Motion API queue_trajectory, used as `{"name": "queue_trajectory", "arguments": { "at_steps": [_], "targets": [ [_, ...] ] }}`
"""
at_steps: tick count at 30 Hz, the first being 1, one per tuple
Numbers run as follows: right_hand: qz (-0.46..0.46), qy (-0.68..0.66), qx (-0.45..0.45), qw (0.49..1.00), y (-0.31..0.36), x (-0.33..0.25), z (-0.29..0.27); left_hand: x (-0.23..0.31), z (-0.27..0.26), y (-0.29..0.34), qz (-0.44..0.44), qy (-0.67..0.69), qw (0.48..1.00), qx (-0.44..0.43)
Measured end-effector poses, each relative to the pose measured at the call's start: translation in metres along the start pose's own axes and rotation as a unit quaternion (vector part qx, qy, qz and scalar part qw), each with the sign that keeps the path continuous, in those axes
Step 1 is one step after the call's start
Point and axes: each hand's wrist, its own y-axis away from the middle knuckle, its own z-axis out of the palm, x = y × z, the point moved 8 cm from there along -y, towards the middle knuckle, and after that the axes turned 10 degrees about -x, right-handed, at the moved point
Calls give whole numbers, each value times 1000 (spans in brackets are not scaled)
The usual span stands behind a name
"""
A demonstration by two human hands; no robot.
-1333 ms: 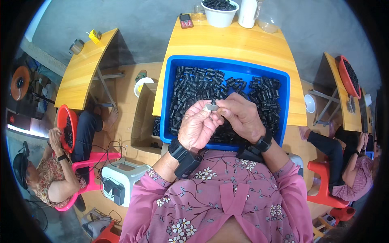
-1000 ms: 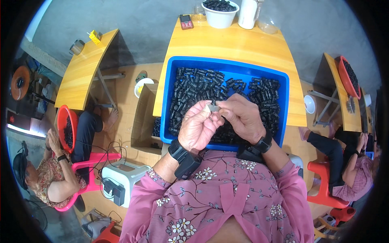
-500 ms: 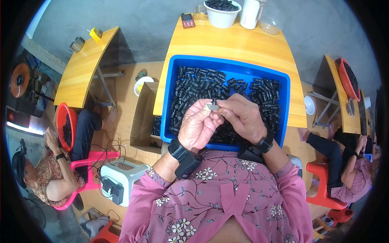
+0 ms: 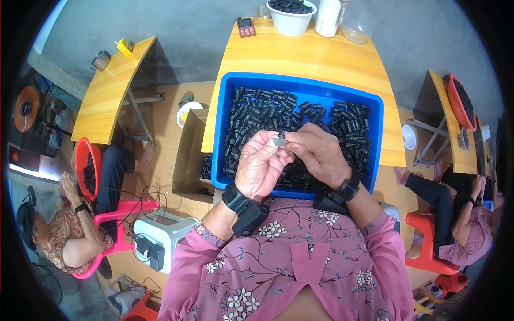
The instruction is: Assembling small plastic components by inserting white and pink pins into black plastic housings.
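Both my hands meet above the near half of a blue tray (image 4: 219, 134) filled with small black plastic fittings (image 4: 262, 109). My left hand (image 4: 261, 168) is closed, pinching a small flat grey piece (image 4: 279, 142) that looks like a short blade. The fingers of my right hand (image 4: 320, 158) are closed around a small black fitting (image 4: 282, 134), held right against the grey piece. Fingertips hide most of that fitting. Each of my wrists wears a black strapped device.
The tray rests on a yellow wooden table (image 4: 305, 59). Behind it stand a white tub (image 4: 292, 22) of black parts, a white bottle (image 4: 327, 18) and a phone (image 4: 246, 27). A cardboard box (image 4: 184, 166) is left of the tray. Co-workers sit at both sides.
My right hand has shifted very slightly, and the black fitting sits a little lower against the grey piece. My left hand keeps nearly the same place.
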Motion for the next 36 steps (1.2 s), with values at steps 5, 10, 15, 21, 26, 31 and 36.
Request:
{"name": "queue_trajectory", "arguments": {
  "at_steps": [5,10,15,21,26,31,36],
  "targets": [
    [-5,-8,13,1000,1,-1,-2,-1,5,-1,-5,28,999,-17],
    [2,-8,26,1000,2,2,-6,-2,9,1,-15,49,999,-14],
    [50,-60,36,996,3,8,-12,-6,7,-2,-32,80,996,-36],
    [94,-84,11,992,2,10,-8,-9,5,0,-47,55,997,-14],
    [70,-133,29,988,1,11,-3,-10,8,1,-57,-4,998,5],
    [148,-220,15,964,7,27,3,-12,8,2,-69,-54,996,4],
    [161,-252,26,954,10,33,1,-18,17,1,-114,15,993,-16]
  ]
}}
